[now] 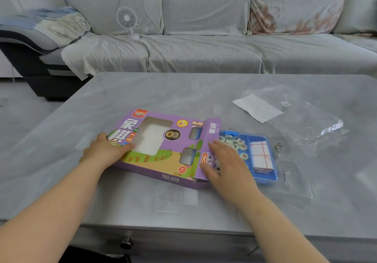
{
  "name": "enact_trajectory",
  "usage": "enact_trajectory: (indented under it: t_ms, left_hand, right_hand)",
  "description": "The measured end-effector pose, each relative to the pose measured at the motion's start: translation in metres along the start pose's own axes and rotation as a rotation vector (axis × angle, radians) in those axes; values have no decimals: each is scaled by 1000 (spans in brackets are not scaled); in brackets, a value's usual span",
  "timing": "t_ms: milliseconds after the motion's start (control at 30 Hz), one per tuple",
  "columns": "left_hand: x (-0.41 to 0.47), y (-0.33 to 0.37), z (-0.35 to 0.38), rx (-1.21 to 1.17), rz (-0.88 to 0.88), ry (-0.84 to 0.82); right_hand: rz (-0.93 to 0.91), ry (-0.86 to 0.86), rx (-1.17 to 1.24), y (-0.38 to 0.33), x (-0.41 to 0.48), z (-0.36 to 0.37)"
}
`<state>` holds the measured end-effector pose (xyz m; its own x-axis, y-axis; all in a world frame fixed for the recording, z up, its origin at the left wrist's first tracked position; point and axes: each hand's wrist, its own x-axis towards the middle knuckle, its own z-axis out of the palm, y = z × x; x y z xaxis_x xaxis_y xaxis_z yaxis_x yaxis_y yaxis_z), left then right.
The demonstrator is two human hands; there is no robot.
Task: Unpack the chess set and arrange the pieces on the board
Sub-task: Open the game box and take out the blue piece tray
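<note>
Both forearms are reaching over the grey table [142,91]: left hand [106,148] is pressing flat, fingers spread, on the purple box [163,150], while right hand [226,160], also unclenched, is lying across the blue tray [271,173] of chess pieces [236,143] jutting from the box's open end.

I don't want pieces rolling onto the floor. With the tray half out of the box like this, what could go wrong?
1. The blue tray has no visible lid; the loose round pieces could spill if the right hand tips or jerks it.
2. The purple box may slide with the tray unless the left hand pins it.
3. The small metal rings beside the tray could get knocked away.
</note>
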<state>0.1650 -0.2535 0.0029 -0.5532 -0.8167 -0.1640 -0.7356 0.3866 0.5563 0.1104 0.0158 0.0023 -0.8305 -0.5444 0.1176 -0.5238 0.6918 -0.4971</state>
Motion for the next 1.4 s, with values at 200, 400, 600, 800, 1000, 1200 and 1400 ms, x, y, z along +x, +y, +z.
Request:
enact_trajectory:
  t_ms: [200,400,600,800,1000,1200,1400]
  left_hand:
    - [3,0,-18,-526,-36,-71]
    - [-15,2,-20,-1291,-270,-30]
    - [-69,13,35,-1295,-250,-365]
    - [-44,15,1,-1275,-70,-144]
    - [-16,7,-49,-1348,53,-8]
    - [-27,36,-46,-1472,23,-175]
    - [-62,94,-5,-1310,146,-436]
  right_hand:
    - [21,-51,70,-4,3,9]
    - [46,-48,82,-4,5,9]
    - [50,-40,68,-5,5,10]
    - [30,-25,84,-5,-1,13]
    - [40,-34,37,-8,-2,12]
    - [392,25,916,-28,18,-17]
    - [414,24,1517,-26,35,-50]
